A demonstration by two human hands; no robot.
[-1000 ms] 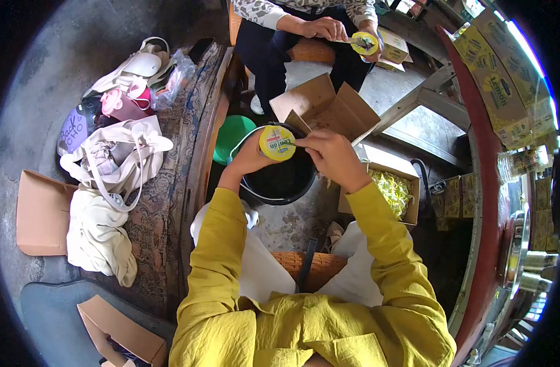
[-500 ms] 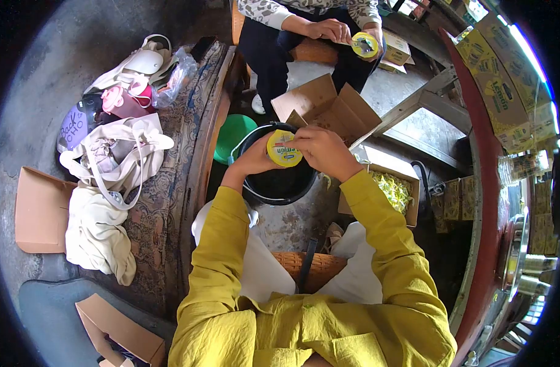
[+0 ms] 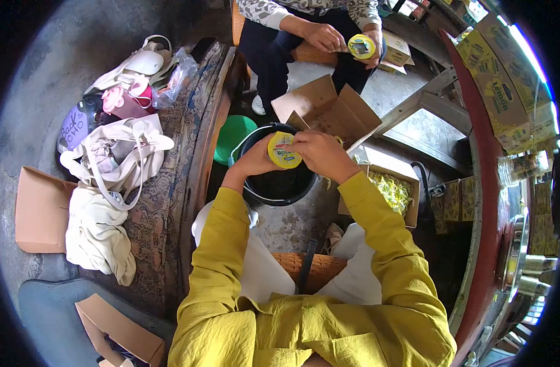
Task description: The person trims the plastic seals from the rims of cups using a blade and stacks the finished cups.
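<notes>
Over the black bucket (image 3: 255, 189), my left hand (image 3: 254, 160) is wrapped round the side of a yellow plastic cup (image 3: 284, 158), whose printed lemon lid faces up. My right hand (image 3: 320, 154) is closed in a pinch at the right part of that lid. Its fingers cover whatever lies between them; a small reddish tip shows behind the knuckles, too small to name. Thin yellowish strips hang below this hand. Beneath the cup, the bucket's inside is dark.
Opposite, another person's hands (image 3: 329, 38) hold a similar yellow cup (image 3: 361, 46). An open carton (image 3: 323, 107) stands past the bucket, beside a green basin (image 3: 234, 137). To the right is a box of yellow strips (image 3: 390, 192). Bags (image 3: 118, 147) lie on the left bench.
My right hand has shifted slightly right and down along the lid, and the cup has turned a little. The other person's cup has moved slightly left and down.
</notes>
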